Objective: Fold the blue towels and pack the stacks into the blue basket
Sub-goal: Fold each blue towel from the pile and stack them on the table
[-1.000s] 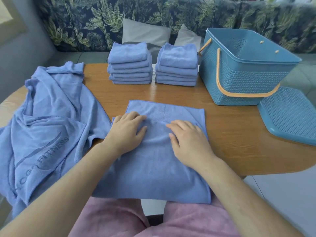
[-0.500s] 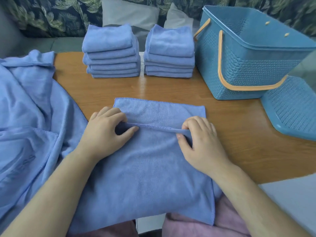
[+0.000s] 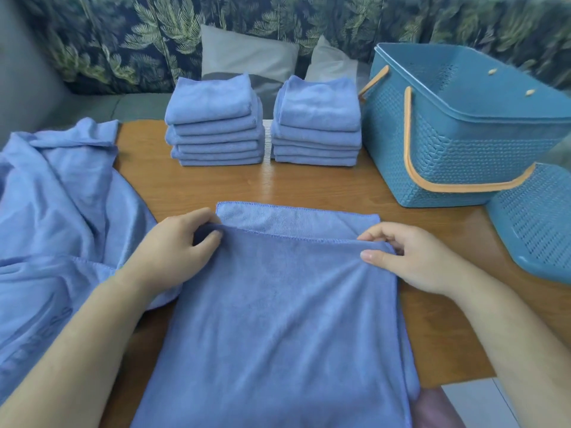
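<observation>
A blue towel (image 3: 278, 319) lies on the wooden table (image 3: 309, 186) in front of me, its near part hanging over the table edge. My left hand (image 3: 176, 254) pinches the left corner of its upper layer. My right hand (image 3: 411, 257) pinches the right corner of the same layer. The lower layer shows as a strip beyond that edge. Two stacks of folded blue towels, the left stack (image 3: 214, 122) and the right stack (image 3: 318, 122), stand at the back of the table. The blue basket (image 3: 457, 143) with orange handles stands at the right, and nothing shows in the part of its inside that I can see.
A heap of unfolded blue towels (image 3: 55, 217) covers the table's left side. The basket's blue lid (image 3: 537, 220) lies at the right edge. A leaf-patterned sofa with grey cushions (image 3: 247, 57) runs behind the table.
Both hands went from resting on the towel to pinching its upper layer, then slid apart along that edge to its two corners. The view shifted closer.
</observation>
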{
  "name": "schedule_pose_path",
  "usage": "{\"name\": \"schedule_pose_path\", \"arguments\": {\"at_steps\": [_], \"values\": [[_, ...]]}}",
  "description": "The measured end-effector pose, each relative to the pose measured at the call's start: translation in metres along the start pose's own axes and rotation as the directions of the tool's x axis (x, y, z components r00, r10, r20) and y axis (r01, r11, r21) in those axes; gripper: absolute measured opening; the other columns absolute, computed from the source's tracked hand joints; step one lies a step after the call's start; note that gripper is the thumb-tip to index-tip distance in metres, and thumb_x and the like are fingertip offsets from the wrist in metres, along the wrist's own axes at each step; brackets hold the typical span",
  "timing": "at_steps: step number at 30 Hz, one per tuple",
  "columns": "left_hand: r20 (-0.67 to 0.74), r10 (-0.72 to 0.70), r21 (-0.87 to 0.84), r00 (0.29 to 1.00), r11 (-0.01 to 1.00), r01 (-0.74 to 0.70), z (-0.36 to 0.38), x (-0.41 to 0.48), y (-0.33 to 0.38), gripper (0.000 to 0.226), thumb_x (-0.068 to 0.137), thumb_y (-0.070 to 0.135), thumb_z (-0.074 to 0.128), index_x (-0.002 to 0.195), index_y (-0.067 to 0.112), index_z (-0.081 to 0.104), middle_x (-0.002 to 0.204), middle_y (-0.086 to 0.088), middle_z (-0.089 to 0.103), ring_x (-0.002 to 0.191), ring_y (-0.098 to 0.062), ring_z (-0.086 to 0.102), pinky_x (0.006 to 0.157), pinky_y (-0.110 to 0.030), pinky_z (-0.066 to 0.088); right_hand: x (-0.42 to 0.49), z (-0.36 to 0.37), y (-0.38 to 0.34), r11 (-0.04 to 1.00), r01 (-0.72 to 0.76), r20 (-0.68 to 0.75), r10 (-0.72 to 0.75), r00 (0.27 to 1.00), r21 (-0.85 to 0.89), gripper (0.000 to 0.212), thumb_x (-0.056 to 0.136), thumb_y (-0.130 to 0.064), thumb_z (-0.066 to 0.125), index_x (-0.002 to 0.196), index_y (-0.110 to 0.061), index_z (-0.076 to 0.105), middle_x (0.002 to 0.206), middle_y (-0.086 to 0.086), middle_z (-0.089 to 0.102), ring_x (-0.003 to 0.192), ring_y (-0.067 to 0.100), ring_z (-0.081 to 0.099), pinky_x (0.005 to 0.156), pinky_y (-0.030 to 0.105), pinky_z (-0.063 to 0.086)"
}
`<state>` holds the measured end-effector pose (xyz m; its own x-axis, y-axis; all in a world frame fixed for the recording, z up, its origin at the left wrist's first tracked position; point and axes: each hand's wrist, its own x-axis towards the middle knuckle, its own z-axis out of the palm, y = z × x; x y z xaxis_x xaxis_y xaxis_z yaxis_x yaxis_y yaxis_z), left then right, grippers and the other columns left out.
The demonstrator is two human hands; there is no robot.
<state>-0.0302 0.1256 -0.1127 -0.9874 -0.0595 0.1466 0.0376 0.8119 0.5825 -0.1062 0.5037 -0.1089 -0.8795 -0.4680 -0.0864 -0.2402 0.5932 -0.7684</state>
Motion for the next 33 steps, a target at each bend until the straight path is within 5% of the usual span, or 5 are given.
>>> {"name": "schedule_pose_path", "arguments": {"at_steps": [5,9,18,27,33], "values": [[0.065,-0.114,0.193,0.991,0.976,0.099,-0.001,0.041,-0.002,0.022,0.095,0.036,0.058,0.075,0.025,0.056,0.066,0.007,0.061,0.065,-0.009,0.056,0.059,-0.032,0.047,0.034,-0.006,0.001,0.974,0.075,-0.163,-0.111,0.98,-0.213,0.012,0.093,-0.024,0.071,0.083,-0.027,0.065,0.089,-0.01,0.066,0.088,0.002,0.06,0.079,0.026,0.041],[-0.087,-0.081,0.227,0.993,0.969,0.099,0.006,0.062,-0.008,0.031,0.096,0.031,0.059,0.07,0.017,0.05,0.06,0.001,0.055,0.059,-0.02,0.052,0.057,-0.038,0.046,0.081,-0.009,-0.001,0.947,0.001,-0.143,-0.05,0.988,-0.32,0.014,0.092,-0.038,0.07,0.083,-0.031,0.062,0.079,-0.008,0.066,0.076,0.01,0.059,0.068,0.029,0.043],[-0.159,0.191,0.166,0.969,0.972,-0.165,0.005,0.059,-0.038,0.005,0.09,0.009,0.07,0.095,0.011,0.072,0.096,0.007,0.061,0.089,-0.022,0.051,0.086,-0.032,0.042,0.115,0.009,0.011,0.985,0.078,-0.345,-0.128,0.93,-0.155,0.016,0.082,-0.046,0.066,0.082,-0.031,0.063,0.067,-0.015,0.062,0.06,0.005,0.055,0.055,0.016,0.037],[-0.335,-0.037,0.07,0.942,0.995,0.064,0.018,0.083,-0.029,0.005,0.091,0.022,0.069,0.091,0.017,0.068,0.073,0.007,0.057,0.073,-0.015,0.051,0.063,-0.029,0.035,0.128,0.009,0.016,0.991,0.01,-0.428,-0.067,0.901,-0.133,0.013,0.084,-0.042,0.067,0.081,-0.029,0.063,0.073,-0.007,0.069,0.074,0.014,0.066,0.072,0.038,0.054],[-0.322,-0.106,0.143,0.941,0.977,0.159,0.022,0.092,-0.033,0.015,0.096,0.034,0.061,0.096,0.023,0.071,0.074,0.009,0.059,0.075,-0.017,0.052,0.061,-0.032,0.036,0.131,0.012,0.012,0.974,-0.018,-0.454,-0.09,0.886,-0.228,0.027,0.09,-0.033,0.067,0.074,-0.016,0.052,0.059,0.001,0.056,0.063,0.024,0.054,0.061,0.039,0.045]]}}
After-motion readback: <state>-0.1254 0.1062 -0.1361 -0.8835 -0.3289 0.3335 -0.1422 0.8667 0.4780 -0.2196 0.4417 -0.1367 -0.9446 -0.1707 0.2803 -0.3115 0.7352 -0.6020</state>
